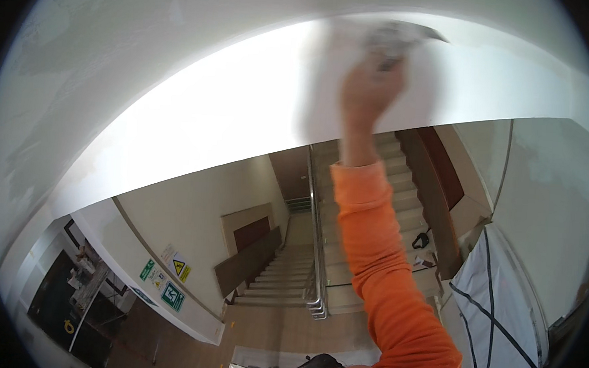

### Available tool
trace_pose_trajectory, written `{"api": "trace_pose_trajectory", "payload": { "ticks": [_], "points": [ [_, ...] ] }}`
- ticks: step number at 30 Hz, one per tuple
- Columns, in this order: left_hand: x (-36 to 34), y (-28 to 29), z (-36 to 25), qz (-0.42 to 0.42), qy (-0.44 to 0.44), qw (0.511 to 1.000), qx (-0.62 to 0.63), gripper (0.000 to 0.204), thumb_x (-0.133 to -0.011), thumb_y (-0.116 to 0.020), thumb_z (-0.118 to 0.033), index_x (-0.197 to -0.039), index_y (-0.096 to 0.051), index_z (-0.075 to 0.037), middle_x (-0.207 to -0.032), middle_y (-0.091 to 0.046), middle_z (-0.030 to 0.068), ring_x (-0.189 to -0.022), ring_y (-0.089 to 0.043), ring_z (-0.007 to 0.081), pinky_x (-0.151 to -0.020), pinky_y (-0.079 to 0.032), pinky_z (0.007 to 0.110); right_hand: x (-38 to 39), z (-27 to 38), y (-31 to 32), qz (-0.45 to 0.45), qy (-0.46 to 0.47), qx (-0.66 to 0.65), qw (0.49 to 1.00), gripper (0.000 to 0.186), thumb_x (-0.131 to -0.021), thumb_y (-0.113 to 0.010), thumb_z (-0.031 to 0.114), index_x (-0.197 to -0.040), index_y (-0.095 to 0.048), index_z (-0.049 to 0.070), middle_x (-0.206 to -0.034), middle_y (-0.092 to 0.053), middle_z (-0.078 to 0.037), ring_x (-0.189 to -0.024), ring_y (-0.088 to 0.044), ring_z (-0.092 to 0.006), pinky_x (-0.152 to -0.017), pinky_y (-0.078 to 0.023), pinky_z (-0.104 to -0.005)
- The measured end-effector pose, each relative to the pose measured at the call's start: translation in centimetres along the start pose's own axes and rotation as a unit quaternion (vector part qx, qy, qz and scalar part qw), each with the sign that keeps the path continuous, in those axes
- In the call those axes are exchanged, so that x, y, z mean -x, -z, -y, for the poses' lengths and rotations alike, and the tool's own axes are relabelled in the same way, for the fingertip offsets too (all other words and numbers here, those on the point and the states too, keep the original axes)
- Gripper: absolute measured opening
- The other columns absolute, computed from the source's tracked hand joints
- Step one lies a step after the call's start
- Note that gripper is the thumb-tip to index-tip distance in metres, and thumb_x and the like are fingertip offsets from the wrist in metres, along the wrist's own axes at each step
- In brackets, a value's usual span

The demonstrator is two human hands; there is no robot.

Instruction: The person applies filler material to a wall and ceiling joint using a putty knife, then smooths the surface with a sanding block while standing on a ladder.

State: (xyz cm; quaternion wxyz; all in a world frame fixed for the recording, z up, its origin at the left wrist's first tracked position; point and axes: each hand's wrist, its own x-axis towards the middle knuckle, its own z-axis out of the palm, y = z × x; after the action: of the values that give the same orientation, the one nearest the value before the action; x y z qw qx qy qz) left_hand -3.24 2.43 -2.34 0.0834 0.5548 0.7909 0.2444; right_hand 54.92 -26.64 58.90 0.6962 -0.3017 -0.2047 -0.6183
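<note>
My right hand [373,88], in an orange sleeve [383,268], is raised high and closed round a grey flat-bladed tool [392,39] that looks like a putty knife. Motion smears both hand and tool, so the blade's exact shape is unclear. A thin dark edge of the blade sticks out to the right. The tool is at the upper part of the white beam [225,110], close to where it meets the ceiling [149,30]. Whether the blade touches the surface cannot be made out. My left hand is out of view.
Below the beam, stairs [276,283] go down beside a metal handrail [315,238]. More steps [401,183] lie behind my arm. White sheeting with black tape [494,314] stands at right. Safety signs [172,297] are on the left pillar. A dark object [421,240] lies on the steps.
</note>
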Motion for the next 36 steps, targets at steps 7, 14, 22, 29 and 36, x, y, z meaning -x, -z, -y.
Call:
{"api": "trace_pose_trajectory", "payload": {
  "ticks": [7, 14, 22, 29, 36],
  "points": [
    [0.5, 0.6, -1.3, 0.012, 0.021, 0.999, 0.029, 0.067, -0.100, -0.051, -0.053, -0.075, -0.074, 0.006, -0.070, -0.071, 0.0235, -0.064, -0.069, 0.0429, -0.058, -0.050, 0.055, -7.3, -2.7, -2.0, -0.111, 0.084, 0.069, 0.988, 0.018, -0.099, -0.046, 0.006, -0.103, -0.056, -0.007, -0.080, -0.059, -0.012, -0.071, -0.053, -0.0250, -0.069, -0.045, -0.0403],
    [-0.3, -0.2, 1.7, 0.003, -0.057, 0.998, 0.028, 0.065, -0.100, -0.051, -0.051, -0.075, -0.075, 0.004, -0.071, -0.072, 0.0204, -0.063, -0.070, 0.0402, -0.056, -0.049, 0.054, 4.7, 1.7, -4.9, 0.043, 0.012, -0.016, 0.999, 0.051, -0.097, -0.044, 0.001, -0.146, -0.040, -0.012, -0.135, -0.058, -0.030, -0.125, -0.059, -0.0384, -0.106, -0.045, -0.0426],
    [-0.5, -0.7, -0.5, 0.024, 0.012, 0.999, -0.039, 0.070, -0.099, -0.049, -0.055, -0.082, -0.075, 0.008, -0.078, -0.073, 0.0266, -0.074, -0.073, 0.0433, -0.066, -0.058, 0.053, -4.3, -2.1, -4.3, -0.086, 0.045, -0.013, 0.995, 0.030, -0.095, -0.046, -0.002, -0.122, -0.058, -0.007, -0.093, -0.067, -0.015, -0.080, -0.062, -0.0245, -0.077, -0.051, -0.0363],
    [0.1, 0.8, -0.9, 0.029, 0.038, 0.999, -0.016, 0.075, -0.095, -0.053, -0.059, -0.085, -0.074, 0.012, -0.084, -0.073, 0.0299, -0.083, -0.073, 0.0456, -0.072, -0.059, 0.054, 7.7, 1.5, -6.7, 0.075, 0.083, -0.028, 0.993, 0.043, -0.098, -0.046, 0.003, -0.139, -0.047, -0.012, -0.124, -0.060, -0.025, -0.116, -0.057, -0.0312, -0.101, -0.044, -0.0393],
    [-0.2, -0.4, -0.4, 0.018, 0.046, 0.999, -0.011, 0.076, -0.094, -0.052, -0.061, -0.085, -0.074, 0.011, -0.085, -0.073, 0.0293, -0.082, -0.073, 0.0457, -0.072, -0.059, 0.055, -5.4, 1.4, -2.0, -0.131, 0.039, 0.007, 0.991, 0.018, -0.097, -0.046, 0.004, -0.101, -0.057, -0.010, -0.089, -0.063, -0.015, -0.080, -0.055, -0.0245, -0.081, -0.050, -0.0360]
  ]
}}
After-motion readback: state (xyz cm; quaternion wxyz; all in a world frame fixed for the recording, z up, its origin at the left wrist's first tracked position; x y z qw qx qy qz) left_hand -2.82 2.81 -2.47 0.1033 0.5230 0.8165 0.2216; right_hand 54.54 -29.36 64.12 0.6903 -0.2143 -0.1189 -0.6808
